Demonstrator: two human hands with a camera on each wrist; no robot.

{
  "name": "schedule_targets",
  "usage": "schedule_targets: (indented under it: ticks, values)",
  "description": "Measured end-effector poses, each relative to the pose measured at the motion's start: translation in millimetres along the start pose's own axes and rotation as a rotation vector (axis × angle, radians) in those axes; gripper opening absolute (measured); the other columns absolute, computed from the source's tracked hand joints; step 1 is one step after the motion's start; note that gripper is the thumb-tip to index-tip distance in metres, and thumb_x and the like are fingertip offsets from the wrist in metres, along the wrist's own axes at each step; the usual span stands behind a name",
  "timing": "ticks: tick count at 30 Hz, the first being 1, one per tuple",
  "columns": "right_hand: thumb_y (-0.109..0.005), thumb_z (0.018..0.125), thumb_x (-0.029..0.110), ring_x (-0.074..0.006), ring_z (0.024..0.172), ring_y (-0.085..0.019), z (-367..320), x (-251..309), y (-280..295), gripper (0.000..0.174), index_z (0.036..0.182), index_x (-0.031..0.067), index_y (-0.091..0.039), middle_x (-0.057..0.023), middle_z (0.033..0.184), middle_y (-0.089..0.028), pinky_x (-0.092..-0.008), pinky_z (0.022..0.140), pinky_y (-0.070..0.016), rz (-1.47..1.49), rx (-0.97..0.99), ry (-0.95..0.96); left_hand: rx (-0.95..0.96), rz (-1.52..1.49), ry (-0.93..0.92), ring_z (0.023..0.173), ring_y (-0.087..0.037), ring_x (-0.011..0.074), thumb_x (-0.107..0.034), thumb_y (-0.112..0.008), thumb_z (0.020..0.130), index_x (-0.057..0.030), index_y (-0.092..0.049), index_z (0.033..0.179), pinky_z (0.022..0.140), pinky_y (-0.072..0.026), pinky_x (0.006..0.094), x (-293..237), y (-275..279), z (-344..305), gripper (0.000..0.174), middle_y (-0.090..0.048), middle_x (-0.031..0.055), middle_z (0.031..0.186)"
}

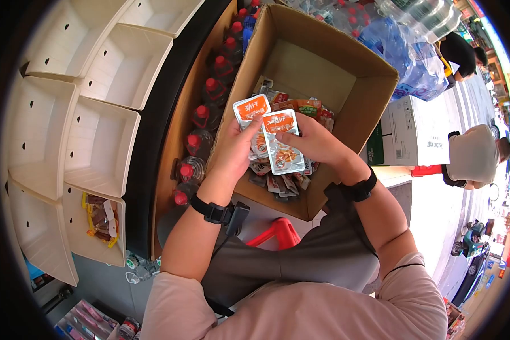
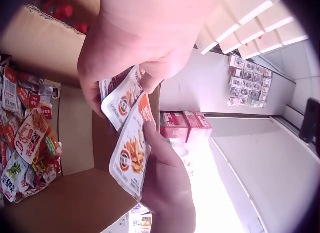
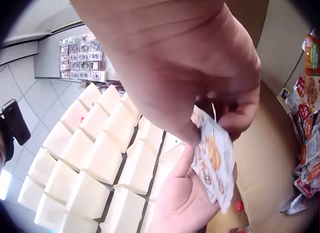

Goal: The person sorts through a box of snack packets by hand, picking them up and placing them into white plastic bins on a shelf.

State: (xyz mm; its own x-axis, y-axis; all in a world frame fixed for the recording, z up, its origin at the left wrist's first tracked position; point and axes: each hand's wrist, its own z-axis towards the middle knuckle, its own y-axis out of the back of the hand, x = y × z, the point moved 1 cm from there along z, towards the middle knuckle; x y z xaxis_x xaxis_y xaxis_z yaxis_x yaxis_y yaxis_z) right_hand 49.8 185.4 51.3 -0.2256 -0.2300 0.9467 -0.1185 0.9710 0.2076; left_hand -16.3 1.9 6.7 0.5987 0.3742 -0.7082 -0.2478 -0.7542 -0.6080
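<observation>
My left hand [image 1: 236, 148] pinches a white-and-orange snack packet [image 1: 250, 106] with the thumb on its face; another packet edge shows behind it in the left wrist view. My right hand [image 1: 321, 143] grips a similar packet [image 1: 284, 156], its thumb across the printed front. This packet overlaps the left one, and pictures of food strips show on it [image 2: 131, 155]. Both hands are above an open cardboard box [image 1: 348, 127]. Inside the box lies a heap of mixed small snack packets [image 2: 31, 135]. In the right wrist view, my right hand [image 3: 200, 78] partly hides the held packets.
Red-capped bottles [image 1: 212, 90] line the box's left side. Farther left stand cream bins [image 1: 99, 147], one holding snack packets [image 1: 103, 221]. A red stool [image 1: 283, 232] is below the box. Right are a white carton [image 1: 416, 133], wrapped bottles [image 1: 419, 71] and a person [image 1: 473, 156] near the street.
</observation>
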Motion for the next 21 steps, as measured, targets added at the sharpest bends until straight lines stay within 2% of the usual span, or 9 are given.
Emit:
schedule_targets:
  ticks: [5, 8, 9, 12, 13, 16, 17, 20, 21]
  values:
    - [-0.063, 0.1, 0.019, -0.0152, 0.101, -0.064, 7.9, -6.6, 9.5, 0.03, 0.122, -0.0014, -0.058, -0.0113, 0.108, -0.07, -0.0332, 0.09, -0.0508, 0.003, -0.194, 0.059, -0.015, -0.034, 0.043, 0.114, -0.064, 0.0168, -0.018, -0.062, 0.099, -0.0066, -0.059, 0.131, 0.096, -0.0511, 0.0342, -4.9, -4.3, -4.0, 0.034, -0.066, 0.0051, 0.123]
    - [-0.062, 0.101, 0.021, -0.0133, 0.102, -0.063, 11.0, -5.0, 0.8, 0.034, 0.126, -0.0017, -0.056, -0.0103, 0.108, -0.069, -0.033, 0.091, -0.0505, 0.14, -0.181, 0.046, 0.03, -0.046, 0.059, 0.115, -0.064, 0.0199, -0.021, -0.062, 0.1, -0.0063, -0.057, 0.133, 0.098, -0.0512, 0.0378, -6.2, -7.5, -5.3, 0.037, -0.065, 0.0068, 0.126]
    - [-0.058, 0.103, 0.03, -0.021, 0.097, -0.068, 13.7, -6.0, -5.8, 0.037, 0.121, -0.0026, -0.052, -0.0167, 0.102, -0.07, -0.0367, 0.086, -0.0523, 0.013, -0.194, 0.072, 0.091, -0.098, 0.045, 0.117, -0.063, 0.0196, -0.025, -0.059, 0.102, -0.0063, -0.053, 0.138, 0.099, -0.0505, 0.0374, -10.4, -13.0, -6.9, 0.042, -0.063, 0.007, 0.13]
    - [-0.053, 0.105, 0.037, -0.0346, 0.091, -0.071, 8.9, -0.2, -16.6, 0.039, 0.112, -0.0016, -0.048, -0.025, 0.093, -0.069, -0.0421, 0.08, -0.053, -0.319, -0.184, -0.167, 0.127, -0.068, 0.061, 0.118, -0.062, 0.0184, -0.029, -0.058, 0.103, -0.0058, -0.051, 0.14, 0.099, -0.05, 0.0361, -10.1, -14.9, -6.3, 0.044, -0.061, 0.0068, 0.132]
    - [-0.047, 0.106, 0.041, -0.0461, 0.086, -0.068, 9.9, -6.2, -22.2, 0.04, 0.106, 0.0006, -0.045, -0.0313, 0.086, -0.066, -0.0469, 0.076, -0.0521, -0.331, -0.203, -0.107, 0.125, 0.044, 0.023, 0.114, -0.064, 0.0178, -0.028, -0.061, 0.102, -0.0057, -0.052, 0.138, 0.097, -0.0514, 0.0344, -10.4, -19.5, -8.3, 0.043, -0.064, 0.0061, 0.127]
    - [-0.044, 0.107, 0.041, -0.046, 0.09, -0.067, 12.9, -5.2, -25.1, 0.039, 0.11, 0.0014, -0.046, -0.0311, 0.091, -0.066, -0.048, 0.08, -0.0514, -0.223, -0.185, -0.058, 0.052, 0.222, 0.027, 0.11, -0.066, 0.0171, -0.02, -0.067, 0.099, -0.0051, -0.054, 0.133, 0.092, -0.054, 0.0337, -10.6, -16.1, -9.2, 0.04, -0.065, 0.0069, 0.121]
    - [-0.041, 0.107, 0.041, -0.0468, 0.094, -0.065, 13.0, -1.7, -23.8, 0.04, 0.113, 0.0022, -0.048, -0.0306, 0.095, -0.066, -0.0489, 0.082, -0.0504, -0.19, -0.231, 0.017, 0.074, 0.086, -0.081, 0.105, -0.067, 0.0161, -0.013, -0.069, 0.096, -0.0044, -0.055, 0.131, 0.089, -0.0554, 0.0328, -8.3, -10.8, -5.5, 0.038, -0.067, 0.0061, 0.118]
    - [-0.043, 0.106, 0.042, -0.0412, 0.091, -0.067, 35.1, -27.6, -4.0, 0.042, 0.115, 0.0019, -0.051, -0.0262, 0.093, -0.067, -0.0447, 0.081, -0.0512, -0.123, -0.336, -0.158, -0.071, 0.009, -0.287, 0.106, -0.067, 0.0158, -0.009, -0.07, 0.095, -0.004, -0.056, 0.129, 0.089, -0.0552, 0.0323, -22.8, 3.2, 1.9, 0.038, -0.067, 0.0068, 0.118]
    - [-0.049, 0.103, 0.044, -0.0377, 0.087, -0.068, 34.0, -24.5, 0.7, 0.043, 0.114, 0.0026, -0.052, -0.0236, 0.09, -0.067, -0.0423, 0.079, -0.0521, -0.087, -0.343, -0.233, -0.116, -0.038, -0.318, 0.106, -0.067, 0.0162, -0.006, -0.07, 0.093, -0.0045, -0.055, 0.129, 0.089, -0.0551, 0.0326, -28.1, 9.3, 3.2, 0.039, -0.067, 0.0075, 0.119]
